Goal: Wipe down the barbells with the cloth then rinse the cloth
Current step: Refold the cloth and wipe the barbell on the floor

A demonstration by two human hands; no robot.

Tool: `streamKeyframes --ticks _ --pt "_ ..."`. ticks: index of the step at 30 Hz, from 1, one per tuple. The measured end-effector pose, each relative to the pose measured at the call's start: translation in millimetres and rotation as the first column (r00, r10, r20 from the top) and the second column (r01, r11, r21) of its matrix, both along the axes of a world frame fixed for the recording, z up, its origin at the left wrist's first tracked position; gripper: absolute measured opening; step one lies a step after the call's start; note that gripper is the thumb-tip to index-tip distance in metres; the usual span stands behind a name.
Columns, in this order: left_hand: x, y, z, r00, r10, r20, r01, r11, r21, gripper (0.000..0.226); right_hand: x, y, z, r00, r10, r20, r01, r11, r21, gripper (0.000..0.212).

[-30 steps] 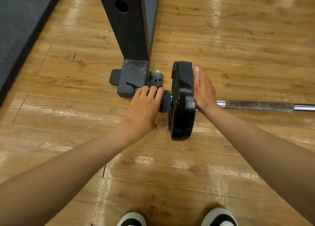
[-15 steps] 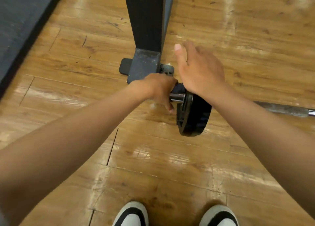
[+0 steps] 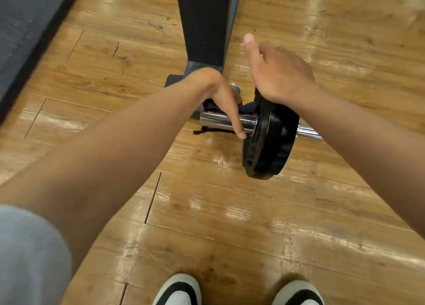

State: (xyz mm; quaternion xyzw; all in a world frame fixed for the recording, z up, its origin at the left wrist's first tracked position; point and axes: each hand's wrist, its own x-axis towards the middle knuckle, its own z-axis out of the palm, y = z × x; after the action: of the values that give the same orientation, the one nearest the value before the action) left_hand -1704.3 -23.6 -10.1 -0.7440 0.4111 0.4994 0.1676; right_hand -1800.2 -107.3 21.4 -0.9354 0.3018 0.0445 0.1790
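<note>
A barbell lies on the wooden floor, its chrome sleeve (image 3: 220, 120) pointing left and a black weight plate (image 3: 271, 143) standing on it. The thin shaft (image 3: 308, 132) runs off to the right behind my forearm. My left hand (image 3: 216, 90) wraps over the sleeve from above and grips a dark cloth (image 3: 247, 107) against it, thumb hanging down the front. My right hand (image 3: 278, 72) sits with its heel on the plate's top edge and its thumb straight out. Its fingers are hidden behind the hand.
A black rack post (image 3: 204, 28) rises just behind the sleeve, its foot (image 3: 174, 80) on the floor beside my left hand. A grey mat (image 3: 23, 28) covers the far left. My two shoes (image 3: 177, 291) stand at the bottom edge.
My left hand has slid along the sleeve with the cloth, baring more chrome. My right hand has left the plate's side face and come up over its top edge.
</note>
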Motion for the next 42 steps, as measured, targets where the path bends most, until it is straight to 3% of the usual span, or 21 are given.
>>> streamKeyframes --ticks 4,7,8,11,15,17,18,20,22,24,26,28,29,31,33,34,36,37,38,40,42 --pt "3.6 -5.2 -12.9 0.988 0.108 -0.108 -0.100 0.992 0.082 0.134 -3.2 1.9 0.3 1.000 -0.014 -0.001 0.014 1.000 -0.005 0.083" --pt "12.5 0.5 -24.6 0.912 0.259 -0.319 -0.226 0.965 0.136 0.086 -9.1 6.4 -0.1 1.000 -0.013 0.019 0.013 1.000 -0.007 0.081" --pt "13.5 4.0 -24.6 0.870 0.285 -0.403 -0.230 0.956 0.181 0.082 -11.3 7.8 -0.4 1.000 -0.010 0.022 0.010 1.000 -0.012 0.081" --pt "11.6 11.3 -20.6 0.847 0.296 -0.441 -0.246 0.955 0.167 0.096 -13.2 8.8 -0.9 1.000 -0.013 0.028 0.013 1.000 -0.015 0.080" --pt "-4.7 16.7 -16.7 0.979 0.073 -0.191 -0.098 0.988 -0.123 0.133 -14.2 8.0 -0.2 0.999 -0.017 0.045 0.016 1.000 0.003 0.079" --pt "-13.8 28.9 -17.2 0.998 0.000 -0.060 -0.018 0.952 -0.304 0.127 -14.4 7.7 -0.8 0.998 -0.020 0.052 0.020 1.000 0.007 0.078" --pt "-22.7 36.4 -21.6 0.995 -0.033 0.094 0.066 0.926 -0.373 0.117 -13.9 7.9 -1.6 0.998 -0.024 0.051 0.024 1.000 0.007 0.078" --pt "-51.7 53.1 -34.1 0.874 -0.050 0.484 0.285 0.858 -0.427 0.104 -12.6 9.1 -1.7 0.998 -0.038 0.051 0.038 0.999 -0.001 0.078" --pt "-71.2 54.8 -31.3 0.808 -0.002 0.589 0.306 0.856 -0.417 0.103 -11.5 10.3 -1.5 0.998 -0.044 0.043 0.045 0.999 -0.022 0.079" --pt "-52.4 38.8 -32.0 0.903 -0.014 0.430 0.196 0.904 -0.381 0.108 -13.6 13.4 -1.0 0.999 -0.032 0.037 0.033 0.998 -0.045 0.079" --pt "-22.9 14.6 -30.0 0.992 -0.041 0.121 0.065 0.978 -0.199 0.139 -16.7 16.0 -1.2 0.999 -0.018 0.038 0.020 0.998 -0.056 0.079" --pt "-7.8 -1.0 -27.4 0.993 -0.112 -0.047 0.112 0.994 -0.003 0.162 -21.8 20.8 -1.2 0.999 -0.008 0.044 0.011 0.998 -0.061 0.078" --pt "-3.6 -4.9 -30.0 0.990 -0.113 -0.079 0.118 0.991 0.055 0.160 -24.3 22.3 -0.9 0.999 -0.005 0.053 0.008 0.998 -0.067 0.077" --pt "4.0 -4.2 -38.2 0.952 0.006 -0.305 0.028 0.994 0.106 0.120 -29.1 24.8 -1.6 0.998 0.002 0.070 0.004 0.997 -0.077 0.076" --pt "6.1 0.2 -47.3 0.774 0.211 -0.597 -0.055 0.962 0.269 0.069 -33.9 27.5 -2.9 0.996 0.017 0.093 -0.008 0.996 -0.090 0.075" --pt "4.8 2.5 -48.2 0.689 0.272 -0.672 -0.052 0.943 0.328 0.063 -35.1 26.8 -2.6 0.994 0.016 0.105 -0.007 0.996 -0.088 0.075" --pt "4.5 5.6 -47.0 0.639 0.311 -0.704 -0.070 0.934 0.349 0.060 -34.4 23.2 -2.5 0.994 -0.006 0.113 0.013 0.998 -0.061 0.076" --pt "4.6 6.8 -42.7 0.681 0.295 -0.670 -0.105 0.945 0.310 0.056 -33.3 21.5 -2.6 0.994 -0.015 0.105 0.020 0.998 -0.053 0.077" --pt "4.6 8.4 -39.2 0.788 0.233 -0.570 -0.131 0.968 0.214 0.059 -31.9 19.1 -2.2 0.995 -0.022 0.098 0.027 0.998 -0.048 0.078" --pt "-4.8 10.2 -29.5 0.955 0.092 -0.283 -0.095 0.995 0.004 0.096 -30.1 14.9 -2.1 0.995 -0.037 0.097 0.040 0.999 -0.034 0.079" --pt "-20.0 15.7 -20.9 0.997 -0.009 -0.076 -0.007 0.978 -0.209 0.105 -30.4 12.3 -3.0 0.995 -0.046 0.093 0.049 0.998 -0.029 0.079"
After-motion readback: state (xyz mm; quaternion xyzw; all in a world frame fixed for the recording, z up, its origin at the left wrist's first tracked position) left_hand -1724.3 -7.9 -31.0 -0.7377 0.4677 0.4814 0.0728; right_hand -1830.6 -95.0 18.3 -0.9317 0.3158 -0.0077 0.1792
